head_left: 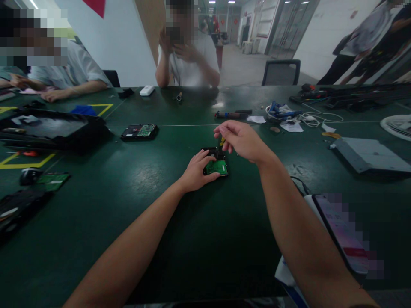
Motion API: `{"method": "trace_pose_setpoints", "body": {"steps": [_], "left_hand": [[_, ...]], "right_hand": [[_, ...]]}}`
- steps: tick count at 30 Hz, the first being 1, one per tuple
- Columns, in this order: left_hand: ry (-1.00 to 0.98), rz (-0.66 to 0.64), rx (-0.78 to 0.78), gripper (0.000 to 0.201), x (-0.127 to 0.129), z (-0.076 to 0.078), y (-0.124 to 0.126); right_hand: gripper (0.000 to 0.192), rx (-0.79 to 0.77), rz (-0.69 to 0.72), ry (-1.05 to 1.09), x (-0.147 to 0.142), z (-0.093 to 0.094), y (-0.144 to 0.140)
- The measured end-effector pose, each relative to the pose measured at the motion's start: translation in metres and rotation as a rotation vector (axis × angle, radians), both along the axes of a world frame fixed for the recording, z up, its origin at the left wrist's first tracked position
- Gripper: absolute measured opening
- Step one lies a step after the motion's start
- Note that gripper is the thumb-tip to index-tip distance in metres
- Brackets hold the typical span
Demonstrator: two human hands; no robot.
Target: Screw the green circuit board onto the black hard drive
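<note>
A hard drive (220, 167) with a green circuit board facing up lies on the dark green table in front of me. My left hand (199, 171) steadies it, with the thumb along the near edge and the fingers over its left side and top. Above the far part of the drive, my right hand (239, 139) grips a screwdriver (222, 142) with a yellow and black handle. Its shaft points down toward the board. Whether the tip sits in a screw is too small to tell.
A second hard drive (139, 131) and a black tray (54, 128) lie to the left. On the right are a grey metal box (374, 155), a phone (340, 231) and tangled cables (282, 110). A person (189, 55) sits opposite; another sits at far left.
</note>
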State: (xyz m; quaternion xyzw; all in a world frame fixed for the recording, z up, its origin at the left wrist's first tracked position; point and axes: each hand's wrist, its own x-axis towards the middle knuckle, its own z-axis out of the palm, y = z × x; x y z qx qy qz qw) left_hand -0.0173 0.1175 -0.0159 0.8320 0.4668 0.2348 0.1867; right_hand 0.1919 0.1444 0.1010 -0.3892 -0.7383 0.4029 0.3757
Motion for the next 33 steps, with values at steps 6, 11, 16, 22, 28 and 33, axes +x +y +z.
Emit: {"method": "trace_pose_setpoints", "body": {"steps": [6, 11, 16, 22, 28, 33], "left_hand": [[0.0, 0.001, 0.0, 0.058, -0.0006, 0.0001, -0.0002], [0.008, 0.001, -0.015, 0.058, -0.0006, 0.0005, -0.0004], [0.002, 0.005, 0.008, 0.057, -0.0001, -0.0013, -0.0002], [0.005, 0.002, 0.011, 0.058, 0.0004, -0.0007, 0.0], [0.017, 0.005, -0.001, 0.058, 0.0003, 0.0028, -0.0013], [0.013, 0.007, -0.014, 0.059, -0.0001, 0.003, -0.0019]], "right_hand": [[0.026, 0.019, -0.012, 0.003, 0.0024, -0.0021, 0.0025], [0.026, 0.065, -0.151, -0.06, 0.0021, -0.0038, 0.0038], [0.023, 0.043, -0.119, -0.054, 0.001, -0.0036, 0.0032], [0.028, -0.017, -0.009, 0.004, 0.0, -0.0004, -0.0001], [0.026, 0.026, -0.017, -0.009, 0.0028, -0.0019, 0.0025], [0.026, 0.07, -0.163, -0.061, 0.0027, -0.003, 0.0038]]}}
